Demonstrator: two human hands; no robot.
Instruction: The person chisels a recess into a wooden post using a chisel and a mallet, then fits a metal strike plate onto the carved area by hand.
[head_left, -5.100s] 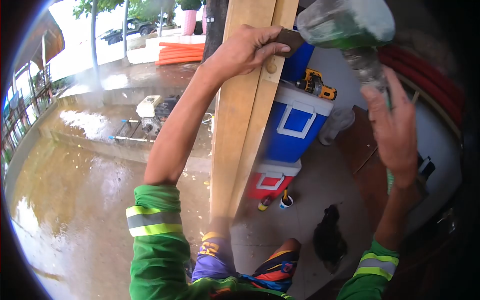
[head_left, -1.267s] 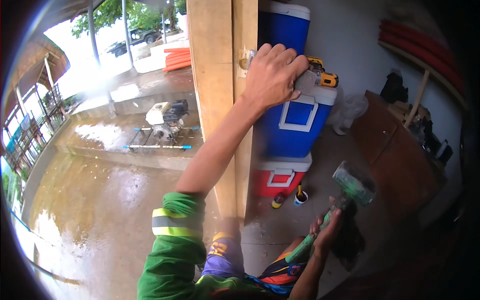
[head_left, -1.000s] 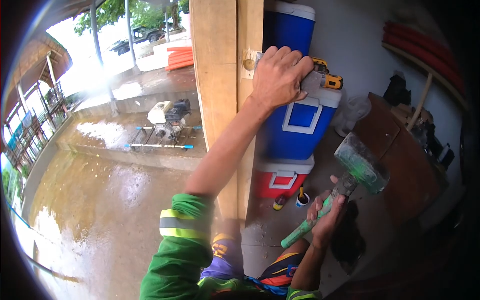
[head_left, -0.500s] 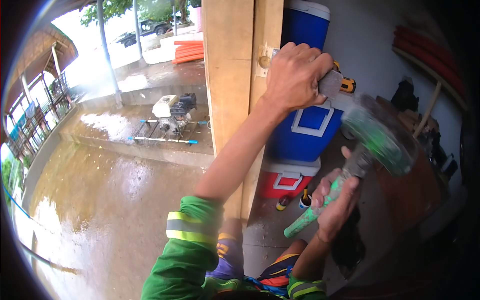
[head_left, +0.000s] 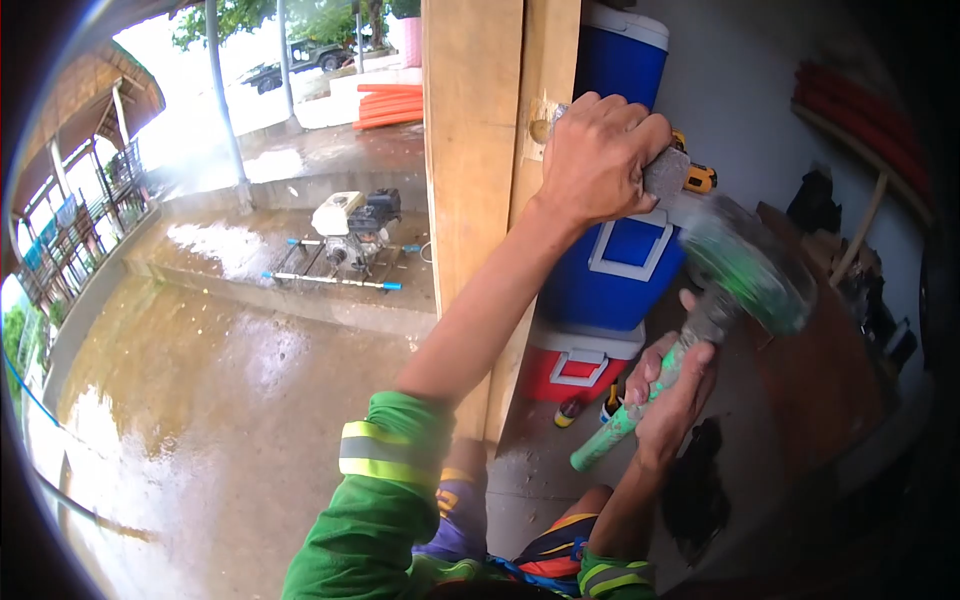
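Observation:
My left hand [head_left: 605, 160] is wrapped round a chisel, whose blunt grey end [head_left: 665, 174] sticks out on the right. Its far end, mostly hidden by my fingers, is at the edge of a wooden door [head_left: 472, 130], beside a round hole [head_left: 541, 131] in a pale, cut recess. Lower right, my right hand [head_left: 675, 385] grips the green handle of a hammer [head_left: 622, 432]. The hammer's large green-and-grey head is blurred by motion and stands to the right of the chisel's end, apart from it.
Behind the door are stacked blue coolers [head_left: 615, 275], a red cooler [head_left: 570, 372] and a yellow-and-black tool [head_left: 700, 178]. A small bottle [head_left: 567, 412] stands on the floor. Outside, an engine on a frame [head_left: 350, 235] sits on a wet concrete step, with orange pipes [head_left: 388, 105] beyond.
The view has shifted slightly, so the door and both hands appear a little further right and lower. The hammer head sits marginally closer to the chisel's end. Both grips are unchanged.

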